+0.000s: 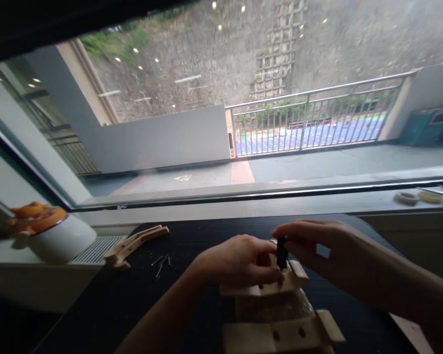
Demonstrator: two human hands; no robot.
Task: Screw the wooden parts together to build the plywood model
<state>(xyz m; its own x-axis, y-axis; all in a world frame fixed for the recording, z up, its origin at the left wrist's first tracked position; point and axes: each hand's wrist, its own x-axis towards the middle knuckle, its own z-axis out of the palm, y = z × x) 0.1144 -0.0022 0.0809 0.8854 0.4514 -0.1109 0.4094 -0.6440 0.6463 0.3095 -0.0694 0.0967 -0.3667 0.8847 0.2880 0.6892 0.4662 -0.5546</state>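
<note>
A light wooden model (280, 314) made of flat plates with holes stands on the black table (192, 236) just in front of me. My left hand (239, 263) rests on its upper plate with the fingers curled and pinched at the plate's top. My right hand (310, 243) pinches a small black tool handle (281, 251) that stands upright on the same plate, right beside my left fingertips.
A separate wooden piece (135, 243) lies at the table's left, with several small screws (161, 261) beside it. A white pot with an orange lid (47, 228) stands on the sill at the left. Tape rolls (408, 197) lie on the window ledge at the right.
</note>
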